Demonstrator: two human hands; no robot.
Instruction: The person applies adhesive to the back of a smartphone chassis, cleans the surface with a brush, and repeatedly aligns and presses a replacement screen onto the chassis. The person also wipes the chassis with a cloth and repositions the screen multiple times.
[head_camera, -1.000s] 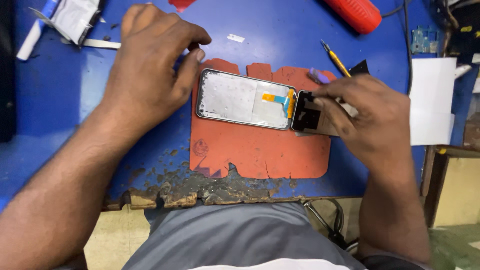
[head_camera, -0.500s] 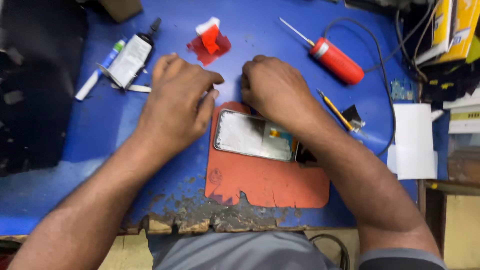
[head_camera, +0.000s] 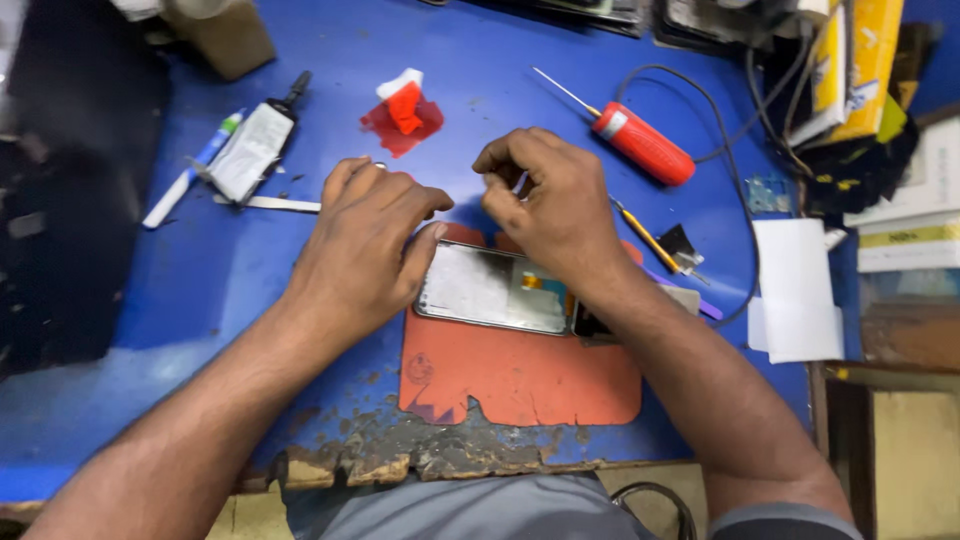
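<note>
I see the phone (head_camera: 497, 289) lying open, back off, on the orange mat (head_camera: 520, 375) at the near edge of the blue bench (head_camera: 200, 300), its long side running across in front of me. My left hand (head_camera: 362, 243) rests at its left end, fingers curled loosely and thumb against the frame, steadying it more than gripping. My right hand (head_camera: 555, 205) hovers just above the far right corner, fingertips pinched together; I cannot tell whether they hold anything between them. The risk, as I judge it, sits at that right end: a small orange flex strip (head_camera: 534, 282) shows there, and a tug or a slipped fingertip could tear or crease it. The left hand's light hold could also let the phone slide on the mat if the right hand presses sideways. The mat is cracked and chipped along its near side, and the bench edge below it is worn to bare patches, so a small part dropped here would be hard to find. The phone's inside looks like a dull silver plate, scuffed, with a dark section under my right wrist. A red screwdriver (head_camera: 645, 150) lies well apart beyond the right hand, a yellow tool (head_camera: 648, 240) just beside the wrist, a glue tube (head_camera: 250, 150) far left.
</note>
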